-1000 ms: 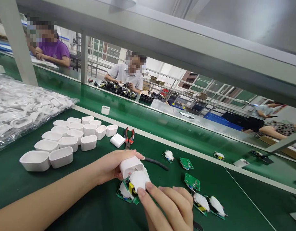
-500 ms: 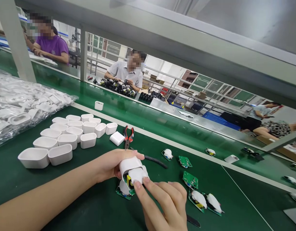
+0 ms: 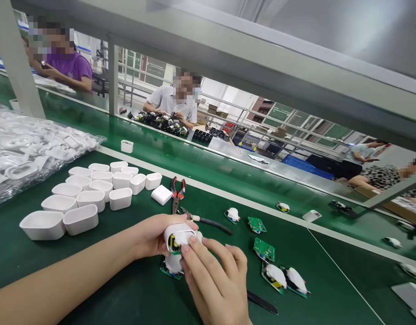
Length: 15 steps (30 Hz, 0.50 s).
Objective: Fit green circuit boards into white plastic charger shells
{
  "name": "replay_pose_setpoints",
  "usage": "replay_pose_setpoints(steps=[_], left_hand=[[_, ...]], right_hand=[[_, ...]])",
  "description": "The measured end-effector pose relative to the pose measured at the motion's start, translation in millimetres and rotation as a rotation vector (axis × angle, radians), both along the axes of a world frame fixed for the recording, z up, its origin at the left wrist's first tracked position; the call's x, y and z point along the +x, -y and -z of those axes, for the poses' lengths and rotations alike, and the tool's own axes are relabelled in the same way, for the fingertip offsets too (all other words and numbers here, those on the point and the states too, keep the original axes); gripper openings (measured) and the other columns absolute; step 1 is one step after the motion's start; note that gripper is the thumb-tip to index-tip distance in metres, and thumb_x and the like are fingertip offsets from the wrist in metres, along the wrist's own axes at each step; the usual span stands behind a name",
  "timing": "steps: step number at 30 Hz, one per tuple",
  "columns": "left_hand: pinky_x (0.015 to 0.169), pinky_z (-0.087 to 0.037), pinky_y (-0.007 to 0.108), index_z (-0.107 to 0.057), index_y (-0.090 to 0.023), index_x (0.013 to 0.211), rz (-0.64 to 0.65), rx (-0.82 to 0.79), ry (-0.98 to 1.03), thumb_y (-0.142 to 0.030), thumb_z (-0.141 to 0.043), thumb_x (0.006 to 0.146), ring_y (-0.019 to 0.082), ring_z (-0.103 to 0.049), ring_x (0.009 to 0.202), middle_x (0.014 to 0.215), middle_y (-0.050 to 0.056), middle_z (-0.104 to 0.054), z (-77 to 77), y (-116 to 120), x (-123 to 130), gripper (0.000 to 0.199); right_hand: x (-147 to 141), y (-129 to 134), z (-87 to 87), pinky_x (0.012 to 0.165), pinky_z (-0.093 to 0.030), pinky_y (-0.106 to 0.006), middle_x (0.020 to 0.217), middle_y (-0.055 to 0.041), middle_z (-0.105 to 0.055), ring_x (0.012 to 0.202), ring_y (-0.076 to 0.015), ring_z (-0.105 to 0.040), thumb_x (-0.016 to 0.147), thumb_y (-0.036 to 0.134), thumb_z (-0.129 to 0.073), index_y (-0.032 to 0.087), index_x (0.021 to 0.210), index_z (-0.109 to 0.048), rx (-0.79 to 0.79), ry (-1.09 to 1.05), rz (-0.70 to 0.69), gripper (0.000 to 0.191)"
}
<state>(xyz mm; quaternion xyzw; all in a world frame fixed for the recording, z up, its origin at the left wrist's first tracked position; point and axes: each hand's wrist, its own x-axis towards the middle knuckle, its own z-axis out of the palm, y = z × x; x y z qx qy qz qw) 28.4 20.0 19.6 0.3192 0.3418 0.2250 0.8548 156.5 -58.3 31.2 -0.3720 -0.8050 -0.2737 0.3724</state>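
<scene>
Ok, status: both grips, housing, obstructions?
Left grip holds white housing. Right grip touches circuit board, mostly inside. Second board lies nearby; no obstruction visible.

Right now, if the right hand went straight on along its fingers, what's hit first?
The circuit board, partly inside the white case; the right hand's fingertips appear to touch it. Beyond it, probably the case itself, though depth is unclear.

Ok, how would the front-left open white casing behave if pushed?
The open white casing is probably light, being hollow and thin-walled. It looks stiff: its rim holds an even outline. Resting open end up, it would likely slide rather than roll.
</scene>
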Motion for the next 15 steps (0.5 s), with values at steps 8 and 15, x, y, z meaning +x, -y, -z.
replay_pose_setpoints(steps=[8, 15], left_hand=[[0.035, -0.022, 0.014, -0.057, -0.012, 0.075, -0.081, -0.107, 0.098, -0.035, -0.044, 0.076, 0.004, -0.038, 0.039, 0.052, -0.002, -0.047, -3.9, 6, 6, 0.026], [0.042, -0.029, 0.018, -0.050, -0.014, 0.066, -0.008, 0.078, 0.152, -0.040, -0.046, 0.071, 0.007, -0.041, 0.045, 0.055, -0.002, -0.046, -9.5, 23, 14, 0.027]], right_hand=[[-6, -2, 3.7, 0.068, -0.039, -0.037, 0.104, -0.0147, -0.051, 0.095, -0.0251, -0.048, 0.075, 0.017, -0.046, 0.016, 0.090, -0.056, -0.060, -0.032, 0.082, 0.018], [-5, -4, 11.1, 0.073, -0.046, -0.035, 0.110, -0.0148, -0.045, 0.102, -0.0233, -0.044, 0.074, 0.016, -0.048, 0.017, 0.104, -0.043, -0.239, -0.102, 0.027, 0.031]])
